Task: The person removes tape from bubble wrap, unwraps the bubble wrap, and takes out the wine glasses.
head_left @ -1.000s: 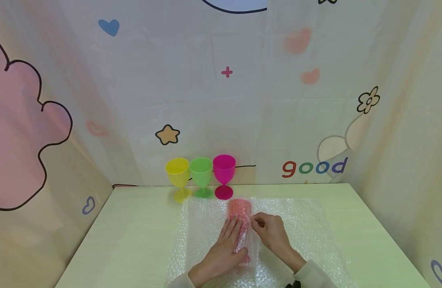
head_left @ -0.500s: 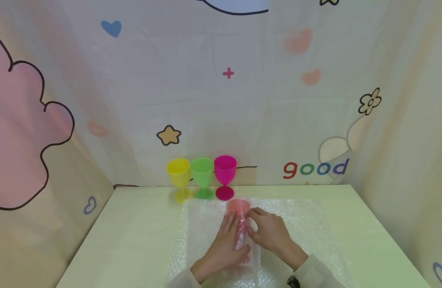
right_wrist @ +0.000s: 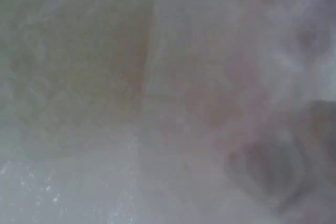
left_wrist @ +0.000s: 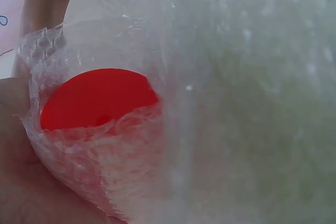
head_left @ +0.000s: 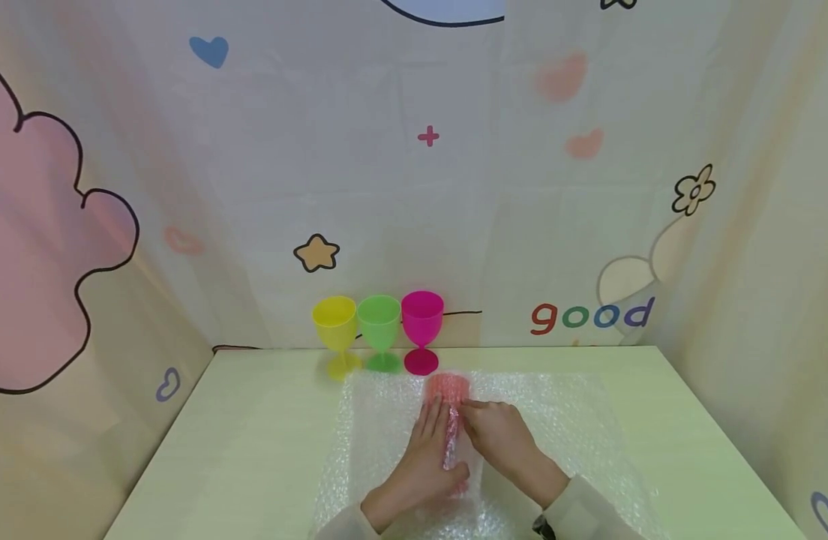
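Note:
A red goblet (head_left: pixel 448 385) lies on its side under bubble wrap (head_left: pixel 569 435) spread on the table. Its round red foot (left_wrist: pixel 100 98) shows through an open end of the wrap in the left wrist view. My left hand (head_left: pixel 421 463) rests along the wrapped goblet with straight fingers, thumb over the near part. On the goblet's right side, my right hand (head_left: pixel 503 439) has its fingers curled and pinches the wrap close to the left fingertips. Bubble wrap blurs the right wrist view, so the fingertips are hard to make out there.
Three goblets stand upright in a row at the table's back edge: yellow (head_left: pixel 335 330), green (head_left: pixel 379 330) and magenta (head_left: pixel 422 330). Behind them hangs a printed curtain (head_left: pixel 360 187). The pale table (head_left: pixel 252 427) shows on both sides of the wrap.
My right hand has moved slightly left, from beside the wrapped goblet onto its right side, bringing its fingers against the wrap there. My left hand has stayed nearly in place.

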{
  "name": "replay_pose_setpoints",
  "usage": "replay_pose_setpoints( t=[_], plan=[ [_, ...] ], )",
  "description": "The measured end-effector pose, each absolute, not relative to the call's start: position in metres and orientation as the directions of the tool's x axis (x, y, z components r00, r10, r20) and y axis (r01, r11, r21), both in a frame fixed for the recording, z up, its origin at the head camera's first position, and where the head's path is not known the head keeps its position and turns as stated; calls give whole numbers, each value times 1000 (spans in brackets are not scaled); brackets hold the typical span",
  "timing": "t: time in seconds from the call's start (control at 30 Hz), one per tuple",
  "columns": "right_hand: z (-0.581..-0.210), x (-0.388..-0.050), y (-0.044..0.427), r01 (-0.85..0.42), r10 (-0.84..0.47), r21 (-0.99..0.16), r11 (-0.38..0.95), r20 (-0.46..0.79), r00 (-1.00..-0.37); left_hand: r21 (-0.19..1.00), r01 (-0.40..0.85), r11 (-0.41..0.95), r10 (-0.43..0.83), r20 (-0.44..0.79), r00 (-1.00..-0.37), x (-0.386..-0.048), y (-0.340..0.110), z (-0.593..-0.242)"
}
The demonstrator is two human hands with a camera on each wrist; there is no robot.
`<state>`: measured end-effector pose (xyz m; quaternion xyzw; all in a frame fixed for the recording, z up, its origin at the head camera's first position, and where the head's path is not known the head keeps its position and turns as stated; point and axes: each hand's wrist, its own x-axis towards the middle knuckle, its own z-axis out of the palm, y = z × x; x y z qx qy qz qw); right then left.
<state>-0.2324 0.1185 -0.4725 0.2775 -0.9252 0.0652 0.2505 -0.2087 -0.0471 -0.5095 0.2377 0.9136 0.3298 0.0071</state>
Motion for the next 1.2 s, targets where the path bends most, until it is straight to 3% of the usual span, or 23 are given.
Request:
replay_pose_setpoints(
  t=[0.3,0.77,1.0,1.2],
  plan=[
    [-476,-234,121,-531,-369,-257,808,482,-795,641,417,645,461,109,-881,-210,-48,-511],
    [-487,-237,128,-489,-243,-421,764,514,-822,653,432,622,471,129,-873,-209,-47,-511],
    [-488,-237,132,-520,-227,-463,718,550,-804,675,423,605,475,121,-871,-209,-47,-511],
    [-491,-238,135,-468,-200,-544,696,480,-854,676,415,609,470,114,-876,-209,-45,-512]
  ],
)
